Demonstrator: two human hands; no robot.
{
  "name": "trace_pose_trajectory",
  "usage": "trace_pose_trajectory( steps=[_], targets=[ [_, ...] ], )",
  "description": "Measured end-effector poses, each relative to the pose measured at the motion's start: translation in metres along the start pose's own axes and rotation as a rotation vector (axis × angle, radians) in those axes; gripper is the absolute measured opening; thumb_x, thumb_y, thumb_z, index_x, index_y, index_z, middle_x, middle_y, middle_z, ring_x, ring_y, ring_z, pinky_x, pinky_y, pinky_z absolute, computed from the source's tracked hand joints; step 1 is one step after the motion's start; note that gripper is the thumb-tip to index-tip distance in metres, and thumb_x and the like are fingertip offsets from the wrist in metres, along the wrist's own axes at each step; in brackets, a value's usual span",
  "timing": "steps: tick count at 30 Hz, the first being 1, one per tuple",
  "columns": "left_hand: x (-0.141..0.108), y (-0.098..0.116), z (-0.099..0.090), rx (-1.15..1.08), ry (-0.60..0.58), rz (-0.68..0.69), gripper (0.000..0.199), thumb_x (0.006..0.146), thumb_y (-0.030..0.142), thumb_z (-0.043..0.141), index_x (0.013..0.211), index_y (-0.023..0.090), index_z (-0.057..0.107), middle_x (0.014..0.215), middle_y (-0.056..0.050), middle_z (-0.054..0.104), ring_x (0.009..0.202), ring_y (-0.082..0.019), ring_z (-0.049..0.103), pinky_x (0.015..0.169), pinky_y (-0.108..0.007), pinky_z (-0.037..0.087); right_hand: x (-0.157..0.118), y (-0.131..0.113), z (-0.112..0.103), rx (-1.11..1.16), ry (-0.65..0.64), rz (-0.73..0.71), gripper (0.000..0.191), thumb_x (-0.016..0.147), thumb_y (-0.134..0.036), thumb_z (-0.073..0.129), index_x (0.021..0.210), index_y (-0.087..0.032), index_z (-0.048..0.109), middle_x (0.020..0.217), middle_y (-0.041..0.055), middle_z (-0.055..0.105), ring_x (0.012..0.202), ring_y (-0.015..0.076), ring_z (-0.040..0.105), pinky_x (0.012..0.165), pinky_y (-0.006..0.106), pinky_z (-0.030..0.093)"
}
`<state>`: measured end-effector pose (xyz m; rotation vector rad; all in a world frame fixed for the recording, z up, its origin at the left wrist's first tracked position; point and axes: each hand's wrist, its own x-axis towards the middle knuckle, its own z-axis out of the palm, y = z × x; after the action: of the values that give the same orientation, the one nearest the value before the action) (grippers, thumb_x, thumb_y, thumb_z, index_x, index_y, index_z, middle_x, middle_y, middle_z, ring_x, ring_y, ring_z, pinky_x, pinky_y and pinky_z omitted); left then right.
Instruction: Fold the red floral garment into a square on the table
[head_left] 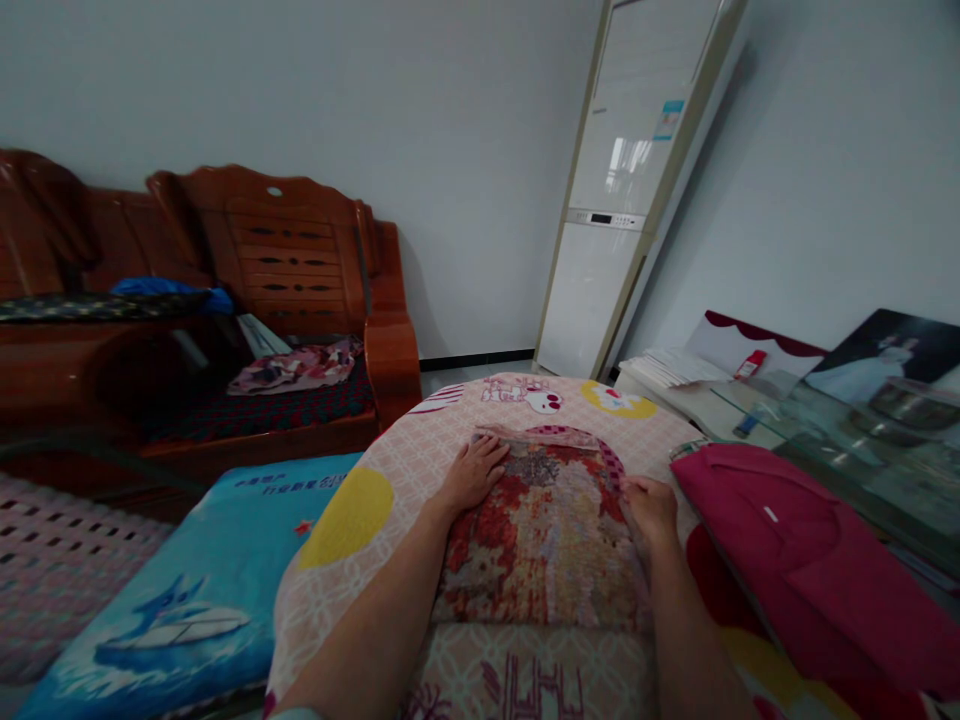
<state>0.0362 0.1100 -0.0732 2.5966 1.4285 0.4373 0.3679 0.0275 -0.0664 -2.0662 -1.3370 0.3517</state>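
In front of me a folded cloth (547, 540) with a mottled red, orange and grey pattern lies on a pink patterned blanket (420, 460). My left hand (474, 472) rests flat on its upper left corner, fingers stretched out. At the right edge, my right hand (651, 508) is closed in a pinch on the cloth's border. A paler pink strip of fabric shows along the far edge. To the right of my right arm lies a folded magenta garment (810, 550).
A blue printed cloth (225, 570) lies to the left, near a woven pink chair (67, 570). Behind it stands a wooden sofa (300, 240). A tall white air conditioner (600, 270) stands in the corner. At right, a glass shelf (847, 430) holds metal bowls.
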Motion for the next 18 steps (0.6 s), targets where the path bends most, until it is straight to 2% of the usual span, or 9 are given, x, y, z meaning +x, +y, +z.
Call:
trace_pose_trajectory(
  steps=[3, 6, 10, 14, 18],
  targets=[
    [0.002, 0.0, 0.0, -0.01, -0.006, -0.001, 0.05, 0.099, 0.036, 0.039, 0.148, 0.026, 0.041, 0.156, -0.009, 0.038, 0.146, -0.025, 0.029, 0.118, -0.051, 0.023, -0.001, -0.002, -0.007, -0.058, -0.082, -0.029, 0.033, 0.086, -0.031, 0.047, 0.09, -0.017, 0.077, 0.087, 0.0096, 0.077, 0.081, 0.0226, 0.069, 0.069, 0.027, 0.049],
    [0.002, 0.002, -0.002, -0.014, -0.019, 0.0, 0.051, 0.099, 0.036, 0.039, 0.148, 0.025, 0.041, 0.156, -0.01, 0.037, 0.146, -0.025, 0.029, 0.119, -0.05, 0.022, -0.005, -0.015, -0.006, -0.174, -0.115, -0.067, 0.03, 0.086, -0.038, 0.053, 0.086, -0.02, 0.077, 0.088, 0.0096, 0.076, 0.082, 0.0222, 0.068, 0.066, 0.027, 0.045],
    [0.001, 0.003, -0.005, -0.014, -0.02, 0.004, 0.051, 0.098, 0.035, 0.04, 0.148, 0.024, 0.042, 0.156, -0.011, 0.038, 0.146, -0.025, 0.029, 0.119, -0.049, 0.022, -0.01, -0.029, -0.001, -0.317, -0.081, -0.025, 0.024, 0.087, -0.036, 0.056, 0.084, -0.023, 0.076, 0.091, 0.0101, 0.076, 0.084, 0.0225, 0.068, 0.064, 0.028, 0.041],
    [0.002, 0.001, -0.003, -0.037, 0.004, 0.003, 0.05, 0.098, 0.035, 0.041, 0.146, 0.024, 0.044, 0.155, -0.01, 0.039, 0.145, -0.026, 0.031, 0.119, -0.051, 0.023, -0.015, -0.035, 0.001, -0.387, -0.044, 0.024, 0.029, 0.09, -0.038, 0.052, 0.083, -0.022, 0.075, 0.09, 0.0116, 0.075, 0.084, 0.0227, 0.068, 0.063, 0.029, 0.04],
    [0.008, -0.003, 0.001, -0.113, 0.07, -0.016, 0.049, 0.095, 0.033, 0.046, 0.143, 0.022, 0.049, 0.151, -0.01, 0.045, 0.142, -0.026, 0.037, 0.118, -0.05, 0.027, -0.017, -0.039, 0.001, -0.426, 0.002, 0.03, 0.027, 0.089, -0.037, 0.054, 0.088, -0.021, 0.075, 0.091, 0.0115, 0.074, 0.085, 0.024, 0.068, 0.066, 0.03, 0.043]
  ],
)
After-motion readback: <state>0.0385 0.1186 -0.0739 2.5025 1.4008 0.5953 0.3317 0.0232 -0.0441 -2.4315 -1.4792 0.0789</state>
